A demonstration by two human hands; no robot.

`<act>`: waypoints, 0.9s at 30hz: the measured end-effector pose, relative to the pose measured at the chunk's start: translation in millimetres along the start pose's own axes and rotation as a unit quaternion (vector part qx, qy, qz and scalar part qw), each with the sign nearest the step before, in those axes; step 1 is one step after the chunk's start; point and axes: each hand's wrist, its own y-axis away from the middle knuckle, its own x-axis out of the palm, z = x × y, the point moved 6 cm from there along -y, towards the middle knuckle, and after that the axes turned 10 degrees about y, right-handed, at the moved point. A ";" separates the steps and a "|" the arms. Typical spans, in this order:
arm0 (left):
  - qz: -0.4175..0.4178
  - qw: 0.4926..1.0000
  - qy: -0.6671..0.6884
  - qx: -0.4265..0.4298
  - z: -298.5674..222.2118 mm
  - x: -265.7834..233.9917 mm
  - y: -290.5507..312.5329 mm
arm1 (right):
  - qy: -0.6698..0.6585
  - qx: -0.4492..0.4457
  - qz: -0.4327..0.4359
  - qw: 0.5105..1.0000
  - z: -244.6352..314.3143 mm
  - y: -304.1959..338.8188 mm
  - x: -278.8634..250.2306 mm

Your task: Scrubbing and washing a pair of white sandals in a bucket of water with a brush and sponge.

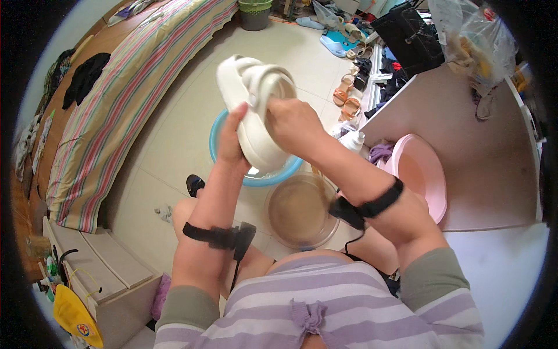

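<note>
A thick-soled white slipper (257, 135) with crossed straps is held up, tilted, in front of me. My left hand (233, 139) grips its side and sole, thumb pressed along the edge. Against the slipper's inner side, my right hand (295, 125) is closed with curled fingers; whatever they hold, if anything, is hidden. Below the slipper, a light blue basin (216, 132) with water stands on the floor, partly covered by my hands and the slipper. Nearer to me, between my legs, is a translucent brownish basin (273, 200) holding cloudy water.
At right stand a white bottle (352, 141) and a pink basin (443, 195) beside a purple cloth (381, 152). Orange sandals (343, 90) and other shoes line the cabinet. A bed with a striped cover (125, 110) runs along the left. A grey-green bin (254, 18) stands far back.
</note>
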 end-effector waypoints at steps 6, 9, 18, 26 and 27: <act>-0.044 0.999 -0.009 0.010 3.9 -7.8 3.7 | 0.133 0.057 0.140 0.980 -14.7 0.4 22.0; 0.015 0.999 0.013 0.034 -19.0 -3.9 2.2 | -0.034 -0.060 0.039 0.997 7.2 30.7 1.9; -0.008 0.997 0.001 0.081 -20.6 -16.3 2.7 | 0.051 -0.050 0.017 0.997 8.4 28.9 -3.5; 0.010 0.998 0.066 0.021 -3.2 -6.7 -2.4 | 0.089 -0.048 -0.045 0.994 22.3 19.3 -13.4; 0.003 0.998 0.055 0.024 1.9 -2.3 1.5 | 0.115 -0.021 -0.065 0.991 16.7 9.2 -17.0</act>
